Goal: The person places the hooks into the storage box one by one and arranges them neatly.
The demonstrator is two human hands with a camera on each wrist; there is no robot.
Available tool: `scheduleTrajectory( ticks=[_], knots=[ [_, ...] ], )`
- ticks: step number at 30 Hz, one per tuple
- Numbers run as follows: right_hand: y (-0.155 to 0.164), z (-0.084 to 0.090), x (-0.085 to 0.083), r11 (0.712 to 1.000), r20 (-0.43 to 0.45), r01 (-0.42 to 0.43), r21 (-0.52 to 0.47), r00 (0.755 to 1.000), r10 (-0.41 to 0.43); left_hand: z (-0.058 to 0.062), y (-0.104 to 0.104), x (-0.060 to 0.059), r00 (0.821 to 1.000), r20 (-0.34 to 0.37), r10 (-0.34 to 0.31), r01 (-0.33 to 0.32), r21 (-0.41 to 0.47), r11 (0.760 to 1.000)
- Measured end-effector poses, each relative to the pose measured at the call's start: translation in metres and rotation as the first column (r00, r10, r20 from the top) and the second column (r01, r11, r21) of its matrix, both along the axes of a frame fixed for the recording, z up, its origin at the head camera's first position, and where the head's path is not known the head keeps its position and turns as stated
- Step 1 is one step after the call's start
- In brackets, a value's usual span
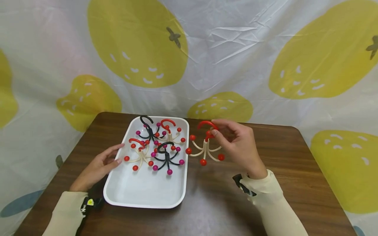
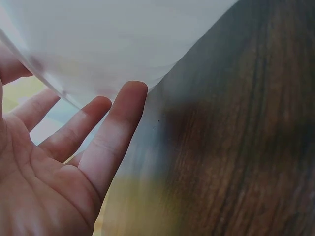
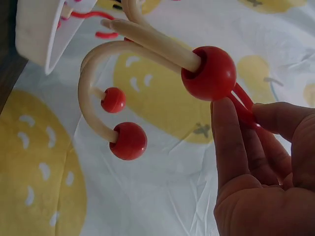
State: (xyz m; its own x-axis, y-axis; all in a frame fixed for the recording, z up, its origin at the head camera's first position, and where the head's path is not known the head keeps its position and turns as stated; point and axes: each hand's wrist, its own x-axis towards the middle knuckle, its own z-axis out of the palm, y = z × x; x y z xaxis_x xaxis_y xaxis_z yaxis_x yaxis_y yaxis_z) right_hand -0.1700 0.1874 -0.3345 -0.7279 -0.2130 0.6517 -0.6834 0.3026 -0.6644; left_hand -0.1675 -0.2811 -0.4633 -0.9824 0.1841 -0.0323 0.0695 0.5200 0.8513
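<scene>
Right hand (image 1: 240, 144) pinches the cream claw-shaped hanger with red ball tips (image 1: 204, 149) by its red hook; left hand (image 1: 98, 165), fingers straight, rests against the white plastic tray (image 1: 147, 193).

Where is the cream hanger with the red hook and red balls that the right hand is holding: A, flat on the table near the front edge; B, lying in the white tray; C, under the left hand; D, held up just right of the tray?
D: the right hand pinches the red hook of the cream hanger, held beside the white tray, while the left hand touches the tray's left rim.
</scene>
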Motion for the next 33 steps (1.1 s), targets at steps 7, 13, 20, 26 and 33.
scheduleTrajectory(
  ticks=[7,13,20,26,33],
  knots=[
    [-0.018,-0.004,0.002,0.997,0.006,-0.077,0.023,0.997,0.077,0.001,0.001,-0.002,1.0,0.009,0.003,-0.003,0.006,1.0],
    [-0.034,-0.014,0.006,0.989,0.007,-0.142,0.049,0.99,0.142,-0.002,0.002,-0.002,0.999,0.039,-0.006,0.005,0.019,1.0],
    [-0.055,-0.024,0.006,0.975,0.02,-0.219,0.042,0.976,0.218,-0.004,0.002,-0.002,0.999,0.036,0.0,0.0,0.001,1.0],
    [-0.077,-0.033,0.005,0.963,0.059,-0.268,0.032,0.962,0.266,-0.005,0.001,0.001,1.0,0.024,-0.004,0.004,-0.015,1.0],
    [-0.097,-0.039,0.001,0.956,0.088,-0.293,0.029,0.953,0.289,-0.002,0.0,0.0,0.999,0.031,0.007,-0.007,0.004,1.0]
  ],
)
